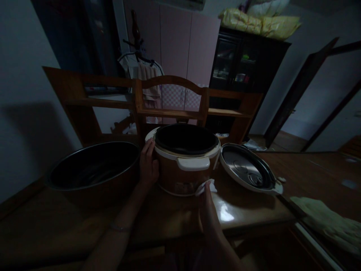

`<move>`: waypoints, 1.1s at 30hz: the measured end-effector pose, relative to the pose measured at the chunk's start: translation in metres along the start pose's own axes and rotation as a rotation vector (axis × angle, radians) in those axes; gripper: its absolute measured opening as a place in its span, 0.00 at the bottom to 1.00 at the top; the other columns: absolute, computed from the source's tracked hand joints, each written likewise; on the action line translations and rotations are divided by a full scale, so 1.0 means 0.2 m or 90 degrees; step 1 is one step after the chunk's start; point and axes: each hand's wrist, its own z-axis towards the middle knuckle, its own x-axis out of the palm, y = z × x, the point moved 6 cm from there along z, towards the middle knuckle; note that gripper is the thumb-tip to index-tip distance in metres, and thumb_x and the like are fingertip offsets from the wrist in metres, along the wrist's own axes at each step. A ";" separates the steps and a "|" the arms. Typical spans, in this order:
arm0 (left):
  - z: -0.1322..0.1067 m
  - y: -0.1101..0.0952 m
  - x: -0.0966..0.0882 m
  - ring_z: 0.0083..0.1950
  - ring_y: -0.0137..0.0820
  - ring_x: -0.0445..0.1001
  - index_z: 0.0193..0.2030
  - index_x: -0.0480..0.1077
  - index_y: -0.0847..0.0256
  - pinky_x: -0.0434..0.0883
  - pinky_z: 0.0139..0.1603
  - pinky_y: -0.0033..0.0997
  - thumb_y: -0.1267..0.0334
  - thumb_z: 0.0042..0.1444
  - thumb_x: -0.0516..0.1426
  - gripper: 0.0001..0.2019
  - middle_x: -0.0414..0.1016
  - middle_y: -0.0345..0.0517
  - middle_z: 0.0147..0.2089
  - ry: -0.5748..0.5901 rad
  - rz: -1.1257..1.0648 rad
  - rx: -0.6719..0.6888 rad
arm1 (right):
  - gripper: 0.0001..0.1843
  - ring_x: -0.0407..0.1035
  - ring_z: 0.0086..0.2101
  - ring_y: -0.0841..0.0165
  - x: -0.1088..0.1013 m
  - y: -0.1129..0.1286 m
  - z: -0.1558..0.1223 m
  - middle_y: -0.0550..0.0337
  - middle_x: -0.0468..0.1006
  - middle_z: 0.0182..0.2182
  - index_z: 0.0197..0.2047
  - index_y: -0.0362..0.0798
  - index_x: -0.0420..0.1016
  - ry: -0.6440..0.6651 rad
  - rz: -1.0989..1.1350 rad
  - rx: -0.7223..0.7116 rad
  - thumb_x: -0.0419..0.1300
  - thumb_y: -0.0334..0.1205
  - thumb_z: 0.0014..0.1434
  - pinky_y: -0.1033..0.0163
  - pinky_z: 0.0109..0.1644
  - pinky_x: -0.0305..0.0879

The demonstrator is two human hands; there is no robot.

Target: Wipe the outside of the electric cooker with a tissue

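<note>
A brown and cream rice cooker (184, 162) stands open on the wooden table (248, 205), its dark inner pot showing. My left hand (148, 165) lies flat against the cooker's left side, fingers stretched upward to the rim. My right hand (207, 203) is closed on a white cloth (207, 185), pressed to the cooker's lower front right. The cooker's lid (248, 167) lies upside down to the right, metal inside facing up.
A large dark metal basin (93, 167) sits to the left of the cooker. A wooden shelf rack (169, 105) stands behind. A dark cabinet (245, 71) and pink wardrobe are farther back. A pale cloth (327, 222) lies at the lower right.
</note>
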 end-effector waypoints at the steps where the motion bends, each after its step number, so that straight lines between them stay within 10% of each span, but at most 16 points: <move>1: 0.00 0.00 0.00 0.75 0.47 0.54 0.75 0.49 0.59 0.55 0.73 0.56 0.47 0.72 0.40 0.31 0.52 0.60 0.75 0.002 0.003 0.002 | 0.39 0.40 0.73 0.62 0.01 0.02 -0.02 0.62 0.54 0.73 0.77 0.54 0.37 -0.021 0.009 0.040 0.34 0.65 0.71 0.41 0.76 0.40; 7: 0.00 0.00 0.00 0.75 0.47 0.53 0.76 0.48 0.59 0.56 0.73 0.55 0.48 0.72 0.40 0.30 0.52 0.60 0.75 0.009 0.011 0.006 | 0.39 0.23 0.73 0.63 0.14 0.27 -0.09 0.67 0.25 0.76 0.77 0.56 0.23 -0.041 -0.027 0.026 0.37 0.60 0.73 0.39 0.75 0.32; 33: 0.01 -0.01 -0.01 0.76 0.45 0.53 0.76 0.49 0.58 0.54 0.74 0.55 0.47 0.72 0.41 0.31 0.52 0.58 0.75 0.008 -0.003 0.001 | 0.45 0.32 0.73 0.49 0.26 0.21 -0.24 0.53 0.33 0.76 0.77 0.51 0.27 0.048 -0.511 -0.250 0.53 0.45 0.71 0.33 0.72 0.48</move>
